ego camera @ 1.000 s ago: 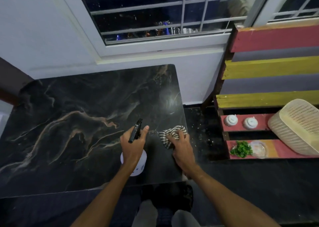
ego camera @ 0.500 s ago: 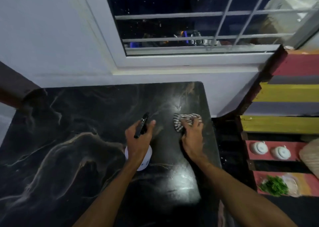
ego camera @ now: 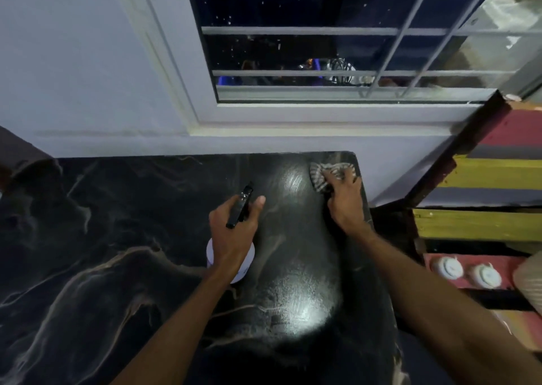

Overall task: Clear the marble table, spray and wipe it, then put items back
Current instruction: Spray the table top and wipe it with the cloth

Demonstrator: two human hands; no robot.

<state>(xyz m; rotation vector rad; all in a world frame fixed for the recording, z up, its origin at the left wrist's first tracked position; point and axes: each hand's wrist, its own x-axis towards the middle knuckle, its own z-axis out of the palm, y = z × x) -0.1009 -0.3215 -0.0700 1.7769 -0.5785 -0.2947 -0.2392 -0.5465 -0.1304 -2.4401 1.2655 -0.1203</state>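
The black marble table point(ego camera: 117, 238) with pale veins fills the lower left and middle of the head view. My left hand point(ego camera: 231, 232) grips a spray bottle point(ego camera: 242, 206) with a black trigger head and a white body, held above the table's middle. My right hand point(ego camera: 344, 200) presses a striped grey-and-white cloth point(ego camera: 322, 175) flat on the table's far right corner, close to the wall. Wet, shiny streaks show on the marble between my hands and nearer to me.
A white wall and a barred window point(ego camera: 337, 62) stand behind the table. At the right is a shelf of red, yellow and grey planks point(ego camera: 484, 179); two small white lidded pots point(ego camera: 466, 272) sit on a red plank. A dark floor gap separates table and shelf.
My right hand has slid the cloth away from me along the right edge, from the near part to the far corner. The left hand has kept hold of the bottle. The view has moved closer.
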